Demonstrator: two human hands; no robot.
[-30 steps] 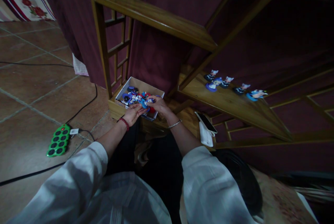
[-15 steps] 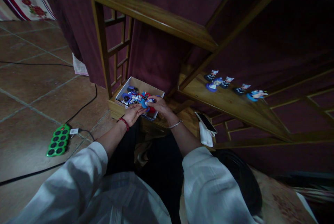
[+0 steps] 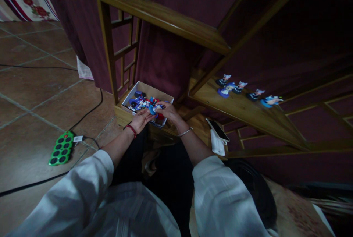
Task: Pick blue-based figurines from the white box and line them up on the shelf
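Note:
Over the near side of a white box (image 3: 160,92), my two hands meet around a small figurine (image 3: 152,109) with a round blue base. My left hand (image 3: 141,120), a red bead bracelet at its wrist, has its thumb and fingers on the blue base. My right hand (image 3: 168,111), with a silver bangle, grips the figurine's other end, which its fingers partly cover. Inside the box lie several jumbled figurines (image 3: 140,102) in blue, purple, white and red. To the right, several figurines (image 3: 226,89) stand on a wooden shelf (image 3: 212,99).
A higher wooden shelf (image 3: 165,18) juts out above the box. A phone (image 3: 217,129) and a white object (image 3: 217,145) lie low on the right. On the tiled floor at left sits a green power strip (image 3: 61,148) with black cables. A dark red curtain (image 3: 82,27) hangs behind.
Hardly anything differs. Both hands stay at the box with the figurine, which appears turned very slightly between the fingers.

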